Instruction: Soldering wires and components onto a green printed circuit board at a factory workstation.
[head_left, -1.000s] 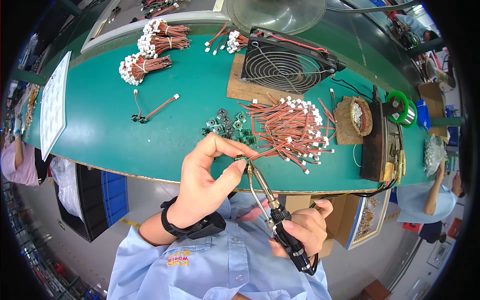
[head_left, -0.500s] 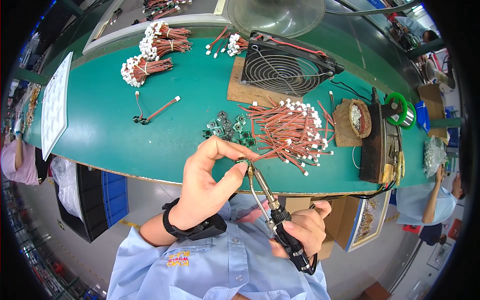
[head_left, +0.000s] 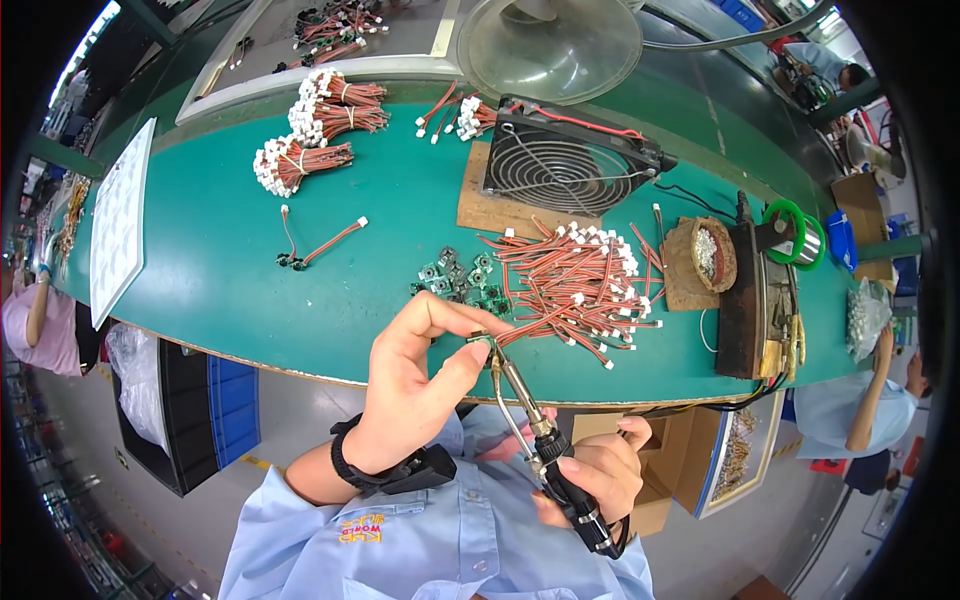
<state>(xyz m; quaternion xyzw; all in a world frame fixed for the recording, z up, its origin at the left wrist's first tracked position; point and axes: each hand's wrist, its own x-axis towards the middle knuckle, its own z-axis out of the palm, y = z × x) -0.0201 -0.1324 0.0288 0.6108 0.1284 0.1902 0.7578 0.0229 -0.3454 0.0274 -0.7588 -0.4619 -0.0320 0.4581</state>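
Observation:
My left hand (head_left: 408, 385) pinches a small green circuit board (head_left: 480, 337) between thumb and fingertips, above the table's near edge. A red-and-black wire lead (head_left: 540, 322) runs from those fingertips toward the heap. My right hand (head_left: 603, 478) is wrapped round the black handle of a soldering iron (head_left: 562, 462) with a thin metal feed tube alongside. The iron's tip meets the board; the exact contact point is too small to make out. Just beyond lie a heap of wire leads with white connectors (head_left: 590, 265) and a cluster of loose green boards (head_left: 447, 272).
A black fan (head_left: 565, 165) stands on a wooden board. To the right are a round pot (head_left: 702, 255), a dark metal box (head_left: 745, 310) and a green solder spool (head_left: 797, 235). Bundled leads (head_left: 300, 165), a wired board (head_left: 292, 262) and a white sheet (head_left: 122, 225) lie left.
The view has tilted slightly, so the table appears lower. Both hands keep their grips, with the iron's tip still at the board.

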